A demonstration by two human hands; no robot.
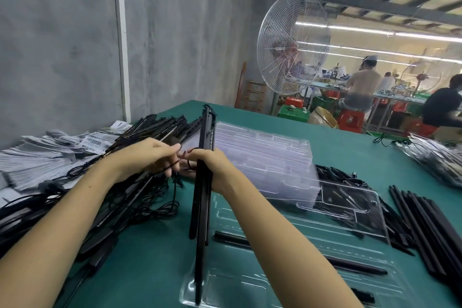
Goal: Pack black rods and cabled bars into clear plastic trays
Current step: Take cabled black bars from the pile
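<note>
My right hand (212,167) grips a bundle of long black cabled bars (203,207), held nearly upright over the green table. My left hand (152,157) pinches a thin black cable (172,165) right beside the bundle. Below the bundle lies an open clear plastic tray (250,282) holding a black rod (350,264). A stack of empty clear trays (262,157) sits behind my right hand. A heap of cabled bars (125,182) lies at the left, and loose black rods (430,227) lie at the right.
Printed sheets with barcodes (50,152) pile up at the far left. A clear tray lid (350,210) covers black parts right of centre. Bagged items (437,157) sit at the right edge. A large fan (292,45) and people at benches stand beyond the table.
</note>
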